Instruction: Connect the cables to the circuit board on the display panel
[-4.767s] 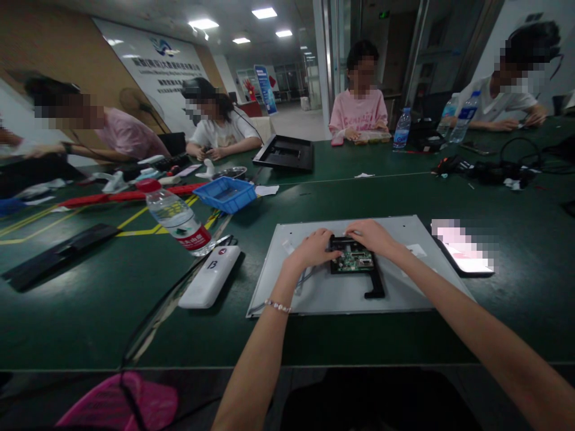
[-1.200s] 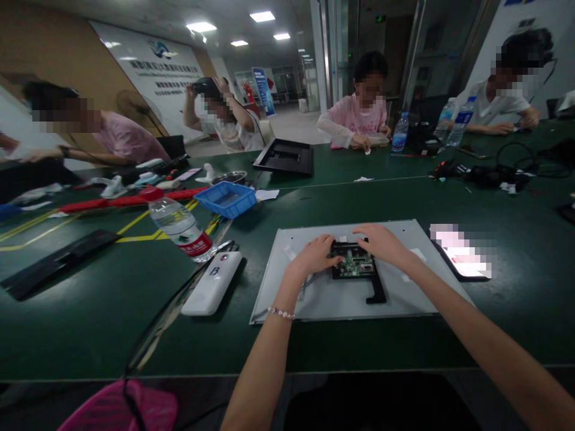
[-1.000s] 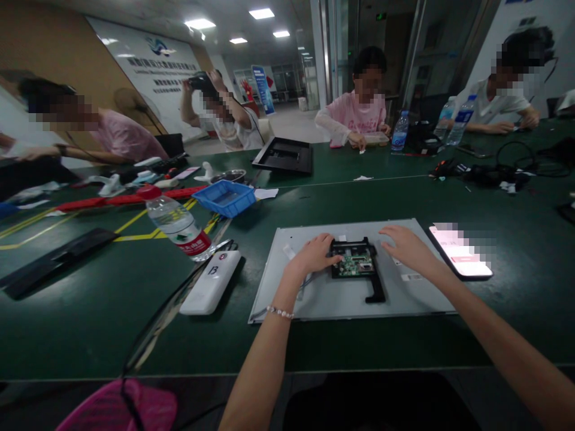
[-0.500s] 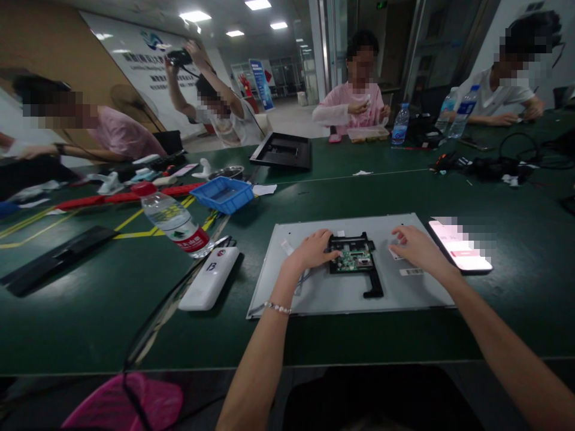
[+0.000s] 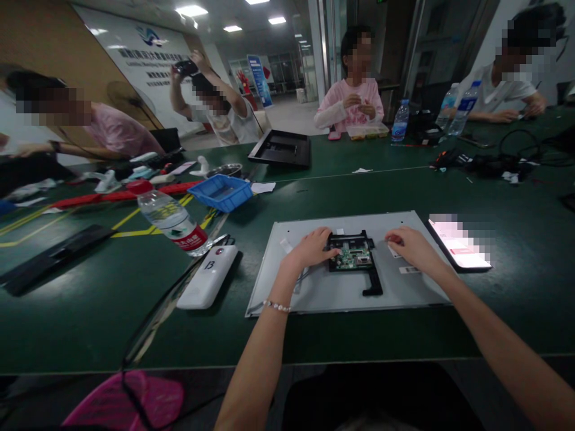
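Note:
A grey-white flat panel (image 5: 278, 299) lies on the table before me, bearing a black plastic bracket (image 5: 374, 284) with a green circuit board (image 5: 353, 258) in it. My left hand (image 5: 311, 248) grips the bracket's left side, thumb at the board's edge and fingers along the upper corner. To the right of the bracket, my right hand (image 5: 411, 246) hovers over the panel, its fingertips drawn together in a pinch. Whatever those fingertips hold, if anything, is too small to make out. Part of a white label shows under that hand.
Right of the panel lies a lit phone (image 5: 460, 242). At left are a white power bank (image 5: 209, 278), a leaning water bottle (image 5: 173, 221), a blue tray (image 5: 222, 194) and a black bar-shaped part (image 5: 56, 257). A black frame (image 5: 283, 149) lies farther back. Several people sit around.
My right hand's fingers have closed from a looser spread into a pinch, shifting slightly left. My left hand stays on the bracket. Across the table, a person in pink has turned their head.

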Action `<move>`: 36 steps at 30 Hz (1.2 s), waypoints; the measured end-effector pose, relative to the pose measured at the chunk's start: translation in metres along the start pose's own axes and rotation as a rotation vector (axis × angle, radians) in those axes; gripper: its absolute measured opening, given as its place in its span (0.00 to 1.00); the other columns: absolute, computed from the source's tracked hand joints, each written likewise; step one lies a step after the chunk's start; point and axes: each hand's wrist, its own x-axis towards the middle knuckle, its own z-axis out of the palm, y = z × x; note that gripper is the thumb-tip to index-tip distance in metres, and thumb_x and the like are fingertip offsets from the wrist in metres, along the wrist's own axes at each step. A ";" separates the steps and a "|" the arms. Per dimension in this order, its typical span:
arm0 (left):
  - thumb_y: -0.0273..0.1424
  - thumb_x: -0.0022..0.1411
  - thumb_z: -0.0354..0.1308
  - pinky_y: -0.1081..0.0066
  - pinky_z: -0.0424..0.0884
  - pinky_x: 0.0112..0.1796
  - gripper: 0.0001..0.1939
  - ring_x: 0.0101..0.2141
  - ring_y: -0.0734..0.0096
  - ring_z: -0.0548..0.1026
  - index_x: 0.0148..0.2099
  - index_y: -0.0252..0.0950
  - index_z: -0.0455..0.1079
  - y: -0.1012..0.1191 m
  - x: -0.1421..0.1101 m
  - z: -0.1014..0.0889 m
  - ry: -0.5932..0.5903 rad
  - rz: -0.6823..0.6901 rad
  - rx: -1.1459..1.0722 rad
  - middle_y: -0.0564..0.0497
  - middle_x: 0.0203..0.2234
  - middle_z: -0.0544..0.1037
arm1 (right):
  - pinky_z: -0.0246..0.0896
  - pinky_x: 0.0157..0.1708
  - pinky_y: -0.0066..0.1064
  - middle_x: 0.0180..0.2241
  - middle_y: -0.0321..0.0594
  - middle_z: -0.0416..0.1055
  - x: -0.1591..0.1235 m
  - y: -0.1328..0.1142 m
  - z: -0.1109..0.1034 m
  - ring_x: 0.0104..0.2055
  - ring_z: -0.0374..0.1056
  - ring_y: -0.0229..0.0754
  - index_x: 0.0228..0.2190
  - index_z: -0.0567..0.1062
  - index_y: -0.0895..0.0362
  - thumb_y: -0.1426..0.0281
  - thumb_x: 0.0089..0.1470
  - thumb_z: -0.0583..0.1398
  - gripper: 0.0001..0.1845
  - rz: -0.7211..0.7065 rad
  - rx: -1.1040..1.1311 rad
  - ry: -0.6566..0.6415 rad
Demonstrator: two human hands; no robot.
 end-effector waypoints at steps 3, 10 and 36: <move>0.47 0.61 0.49 0.58 0.59 0.54 0.29 0.57 0.54 0.60 0.59 0.36 0.54 0.000 0.000 0.000 0.002 0.007 -0.004 0.40 0.59 0.59 | 0.63 0.39 0.35 0.39 0.45 0.71 0.000 0.000 -0.003 0.37 0.69 0.43 0.38 0.76 0.58 0.69 0.51 0.56 0.13 0.004 0.016 -0.004; 0.46 0.61 0.49 0.58 0.59 0.54 0.29 0.57 0.54 0.60 0.59 0.37 0.53 0.002 -0.001 -0.002 -0.013 -0.004 -0.006 0.41 0.59 0.59 | 0.63 0.40 0.38 0.43 0.47 0.71 -0.004 0.008 -0.016 0.41 0.68 0.48 0.40 0.76 0.56 0.63 0.47 0.60 0.17 0.061 -0.092 -0.033; 0.47 0.63 0.48 0.57 0.59 0.53 0.30 0.57 0.52 0.60 0.60 0.35 0.53 0.003 -0.004 -0.006 -0.020 -0.002 0.016 0.39 0.59 0.59 | 0.66 0.34 0.34 0.31 0.41 0.74 -0.003 0.007 -0.020 0.34 0.71 0.43 0.32 0.73 0.55 0.68 0.47 0.61 0.07 0.171 0.027 -0.109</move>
